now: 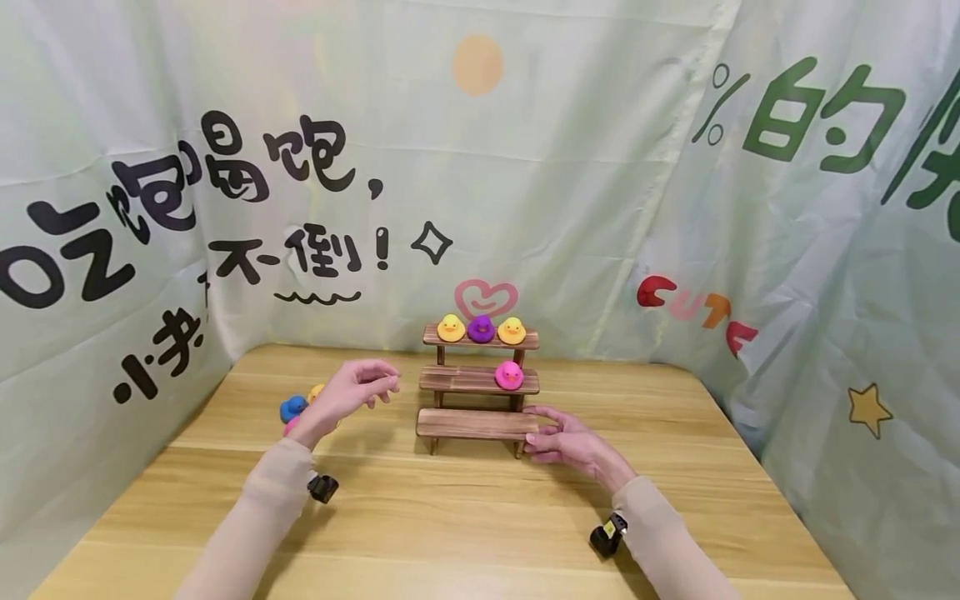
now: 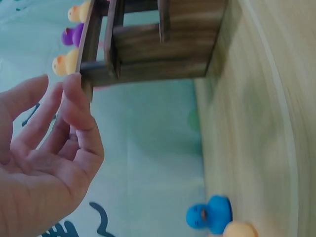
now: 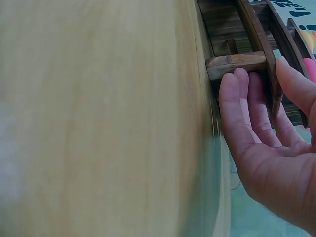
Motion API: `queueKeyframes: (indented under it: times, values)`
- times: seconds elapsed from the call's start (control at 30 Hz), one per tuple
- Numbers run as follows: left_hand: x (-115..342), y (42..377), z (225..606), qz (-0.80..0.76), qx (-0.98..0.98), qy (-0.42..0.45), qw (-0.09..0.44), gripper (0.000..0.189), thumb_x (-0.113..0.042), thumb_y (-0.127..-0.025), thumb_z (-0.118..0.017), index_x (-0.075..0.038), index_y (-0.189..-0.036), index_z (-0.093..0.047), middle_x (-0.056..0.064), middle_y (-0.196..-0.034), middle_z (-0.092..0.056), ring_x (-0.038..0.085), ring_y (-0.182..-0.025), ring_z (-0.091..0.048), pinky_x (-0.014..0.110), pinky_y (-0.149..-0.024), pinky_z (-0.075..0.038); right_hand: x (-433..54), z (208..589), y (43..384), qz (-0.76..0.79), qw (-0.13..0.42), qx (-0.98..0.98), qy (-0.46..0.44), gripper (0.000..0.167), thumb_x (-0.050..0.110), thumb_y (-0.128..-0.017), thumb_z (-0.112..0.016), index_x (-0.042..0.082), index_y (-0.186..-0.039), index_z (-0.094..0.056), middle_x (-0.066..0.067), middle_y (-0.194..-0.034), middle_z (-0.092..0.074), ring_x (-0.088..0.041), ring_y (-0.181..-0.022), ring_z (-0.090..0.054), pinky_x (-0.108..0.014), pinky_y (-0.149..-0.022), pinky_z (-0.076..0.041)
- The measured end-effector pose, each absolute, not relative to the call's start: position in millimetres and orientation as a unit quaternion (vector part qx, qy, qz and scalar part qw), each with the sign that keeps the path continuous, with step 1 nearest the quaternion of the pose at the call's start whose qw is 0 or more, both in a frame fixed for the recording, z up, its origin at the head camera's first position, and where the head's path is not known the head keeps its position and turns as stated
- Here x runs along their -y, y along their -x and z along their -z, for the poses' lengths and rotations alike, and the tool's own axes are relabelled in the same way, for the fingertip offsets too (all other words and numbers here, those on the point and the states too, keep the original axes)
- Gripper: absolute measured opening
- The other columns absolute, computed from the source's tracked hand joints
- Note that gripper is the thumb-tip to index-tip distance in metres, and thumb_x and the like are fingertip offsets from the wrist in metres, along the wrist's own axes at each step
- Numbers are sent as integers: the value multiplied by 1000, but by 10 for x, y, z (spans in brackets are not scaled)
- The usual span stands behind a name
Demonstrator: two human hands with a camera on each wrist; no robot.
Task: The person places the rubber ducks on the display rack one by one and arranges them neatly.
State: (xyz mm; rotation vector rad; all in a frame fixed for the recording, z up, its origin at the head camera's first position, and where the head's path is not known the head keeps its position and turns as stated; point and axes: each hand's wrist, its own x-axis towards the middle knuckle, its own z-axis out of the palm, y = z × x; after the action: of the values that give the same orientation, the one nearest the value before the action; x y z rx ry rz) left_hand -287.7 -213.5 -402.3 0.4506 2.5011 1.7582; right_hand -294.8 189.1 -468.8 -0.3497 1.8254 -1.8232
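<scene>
A three-step wooden display stand (image 1: 476,423) stands toward the back of the table. On its top step sit a yellow rubber duck (image 1: 451,328), a purple duck (image 1: 481,329) and another yellow duck (image 1: 512,331). A pink duck (image 1: 509,375) is at the right of the middle step. My right hand (image 1: 573,446) holds the right end of the bottom step, its thumb and fingers (image 3: 229,98) on either side of the plank. Left of the stand, my left hand (image 1: 356,392) hovers with nothing in it, fingers loosely bent.
On the table at the left, partly hidden by my left forearm, lie a blue duck (image 1: 292,407), a yellow duck (image 1: 316,393) and a pink one (image 1: 291,425). Printed cloth (image 1: 570,208) hangs behind the wooden table (image 1: 465,525) and at both sides.
</scene>
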Motion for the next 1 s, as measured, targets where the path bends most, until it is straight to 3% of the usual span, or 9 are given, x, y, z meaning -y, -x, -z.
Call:
queueKeyframes:
  times: [0.37,0.5,0.6,0.73,1.0]
  values:
    - [2616,2832,4064,-510,-848,-134,46,39,-25,-94,-67,-4,-126,-60,15,-114,-69,30,-96,-66,40,-78,-56,-1897,4670,2924,678,271,-672,126,67,5,-97,-59,4,-153,-24,-11,-109,-59,-24,-99,-66,-44,-93,-54]
    - [2751,2815,4091,-491,-859,-137,46,38,-22,-93,-68,-2,-125,-61,19,-119,-67,36,-105,-64,42,-87,-54,-1897,4667,2932,678,272,-671,127,67,4,-97,-59,4,-153,-23,-12,-110,-59,-24,-99,-66,-45,-94,-54]
    - [2833,2793,4109,-482,-864,-139,43,37,-19,-92,-69,1,-122,-61,23,-119,-66,33,-107,-64,37,-91,-53,-1886,4667,2944,679,273,-670,124,66,3,-96,-59,5,-153,-24,-12,-110,-59,-24,-98,-66,-44,-94,-54]
    - [2935,2801,4146,-470,-871,-134,35,37,-14,-90,-71,5,-120,-62,25,-117,-66,26,-103,-65,31,-88,-53,-1870,4680,2952,680,274,-669,123,66,3,-96,-60,6,-152,-27,-12,-109,-58,-23,-97,-67,-44,-93,-55]
    - [3081,2876,4328,-443,-890,-99,37,37,-8,-88,-70,8,-121,-61,28,-119,-64,29,-105,-64,33,-86,-55,-1889,4687,2954,680,273,-668,130,68,5,-95,-61,5,-153,-24,-11,-110,-59,-22,-98,-66,-44,-94,-54]
